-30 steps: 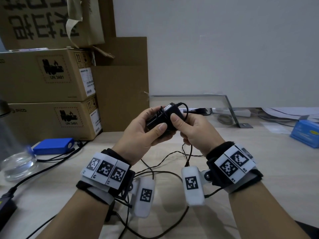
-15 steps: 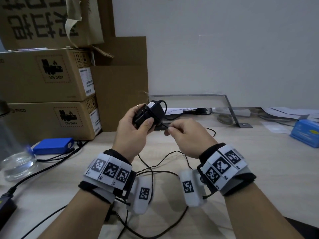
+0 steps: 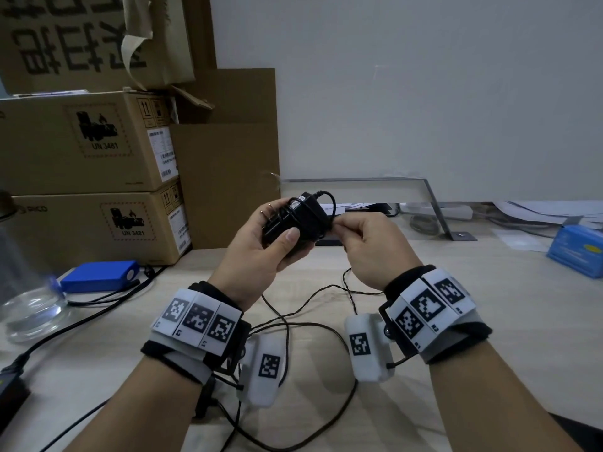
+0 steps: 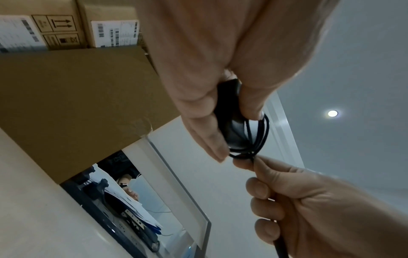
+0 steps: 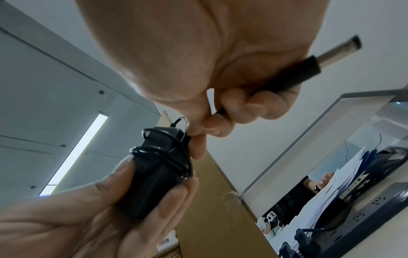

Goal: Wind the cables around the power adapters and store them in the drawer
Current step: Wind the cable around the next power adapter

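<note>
A: Which step is this?

B: Winding, near its end by my reading. The left hand [image 3: 261, 252] is curled round the black power adapter [image 3: 293, 223], thumb across its front, holding it in the air above the tabletop [image 3: 489, 321], well in front of the stacked cardboard boxes [image 3: 91, 177].

A: And the cable?

B: Several turns of cable [image 5: 167, 157] already circle the adapter body. The right hand [image 3: 368, 252] sits just right of the adapter, thumb and forefinger pinching the cable where it leaves the coils. The right wrist view shows the other fingers folded over the barrel plug [image 5: 309, 64], which sticks out past the palm.

A: So little slack is left?

B: It seems so, since the plug end is already in that hand. Other thin wires [image 3: 293, 321] lie on the tabletop below the adapter; I cannot tell whether they belong to it.

A: Next move?

B: Probably tucking the plug end under a turn so the coils hold, with the left grip kept firm. Then it goes to the drawer, which no view shows.
</note>
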